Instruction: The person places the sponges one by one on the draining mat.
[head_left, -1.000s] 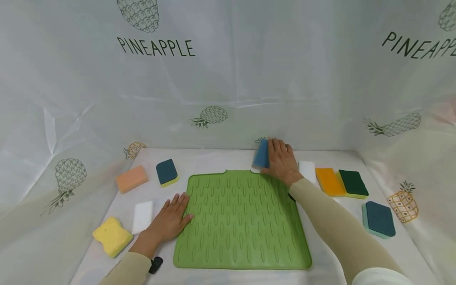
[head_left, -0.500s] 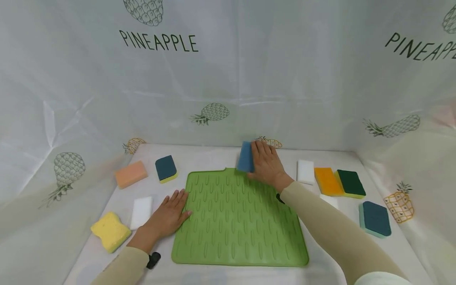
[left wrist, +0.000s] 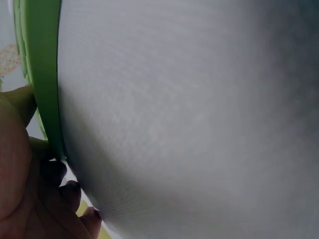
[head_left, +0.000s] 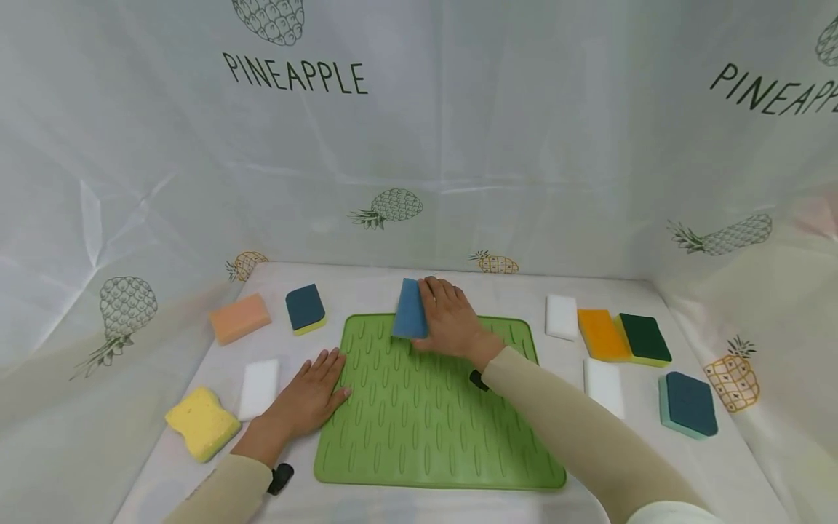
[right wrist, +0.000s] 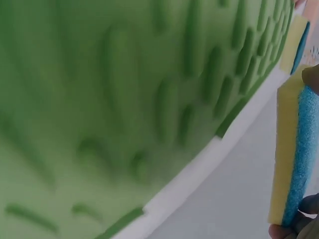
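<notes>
A blue-and-yellow scrub sponge point(head_left: 410, 309) is gripped in my right hand point(head_left: 450, 320), over the far edge of a green ribbed mat point(head_left: 419, 429). In the right wrist view the sponge point(right wrist: 291, 154) shows a yellow foam layer and a blue scouring layer, with digits at its two ends. My left hand point(head_left: 313, 393) rests with straight fingers on the mat's left edge. Up close in the left wrist view, the left hand point(left wrist: 30, 174) touches the green mat's rim point(left wrist: 45, 64).
To the left lie a peach sponge point(head_left: 240, 319), a dark blue-and-yellow sponge point(head_left: 305, 308), a white sponge point(head_left: 260, 389) and a yellow sponge point(head_left: 203, 423). Rightward are white sponges point(head_left: 561, 316), an orange sponge point(head_left: 602, 335), a dark green sponge point(head_left: 644, 337) and a dark blue-and-mint sponge point(head_left: 690, 405).
My right hand has carried the blue sponge leftward and slightly nearer along the mat's far edge. The left hand has stayed on the mat's left edge.
</notes>
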Available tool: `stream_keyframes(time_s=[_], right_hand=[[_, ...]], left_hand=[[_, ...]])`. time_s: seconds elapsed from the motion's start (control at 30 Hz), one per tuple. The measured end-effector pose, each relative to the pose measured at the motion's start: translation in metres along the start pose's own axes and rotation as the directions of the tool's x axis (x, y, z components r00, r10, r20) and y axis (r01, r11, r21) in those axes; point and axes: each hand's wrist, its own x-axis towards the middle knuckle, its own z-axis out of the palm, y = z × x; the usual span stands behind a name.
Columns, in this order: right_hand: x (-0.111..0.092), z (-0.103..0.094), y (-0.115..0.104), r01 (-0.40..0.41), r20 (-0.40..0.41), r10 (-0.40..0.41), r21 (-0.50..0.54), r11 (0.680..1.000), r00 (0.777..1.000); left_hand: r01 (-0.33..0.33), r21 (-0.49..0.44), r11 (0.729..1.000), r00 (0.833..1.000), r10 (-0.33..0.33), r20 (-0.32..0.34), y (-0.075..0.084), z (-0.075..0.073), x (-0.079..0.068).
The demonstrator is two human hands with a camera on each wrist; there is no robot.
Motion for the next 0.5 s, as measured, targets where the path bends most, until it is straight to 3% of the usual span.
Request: stream_keyframes(time_s=[0.23, 0.5], right_hand=[[0.01, 0.008, -0.03, 0.035, 0.11, -0.037, 0.012, 0.999, 0.993], [0.02, 0.02, -0.055, 0.102, 0.184, -0.104, 0.022, 0.995, 0.977]], left_hand=[[0.006, 0.006, 1.0, 1.0, -0.006, -0.004, 0.0, 0.0, -0.001], [-0.002, 0.008, 1.0, 1.0, 0.002, -0.02, 0.0, 0.0, -0.001]])
